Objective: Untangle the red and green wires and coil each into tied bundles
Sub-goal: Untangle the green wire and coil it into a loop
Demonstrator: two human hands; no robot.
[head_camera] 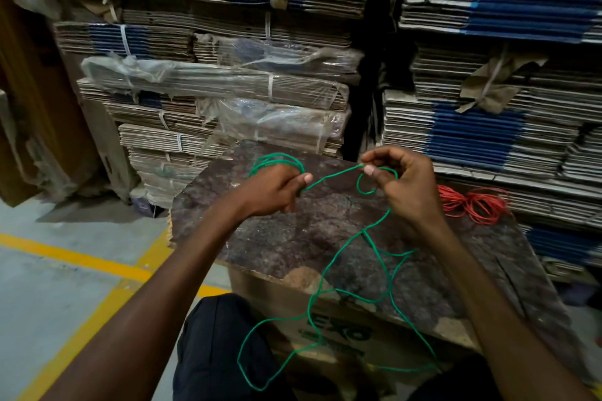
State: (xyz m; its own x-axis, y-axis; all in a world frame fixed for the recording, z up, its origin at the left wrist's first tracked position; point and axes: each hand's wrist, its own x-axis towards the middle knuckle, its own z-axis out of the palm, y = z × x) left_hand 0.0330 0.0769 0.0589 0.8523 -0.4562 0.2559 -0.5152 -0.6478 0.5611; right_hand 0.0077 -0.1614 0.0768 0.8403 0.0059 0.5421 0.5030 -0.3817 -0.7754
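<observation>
Stacks of flattened brown and blue cardboard [254, 81] wall off the far side, and a grey concrete floor with yellow painted lines [75, 257] runs along your left. Between your arms sits the worn, mottled brown board [293, 238], laid on a cardboard box with green lettering [338, 332].

Your left hand [273, 192] is curled tight around a few loops of the thin green wire [368, 257] — they arch over your knuckles on the far side. From there one strand crosses right to your right hand [400, 182], thumb and fingertips pinching it beside a small loop. Below that hand the green wire drops in loose crossing loops over the board's near edge, trailing down toward your dark-trousered knee [221, 345].

Over on the right, the coiled red wire [472, 205] lies on the board's far right corner — well apart from both hands.
</observation>
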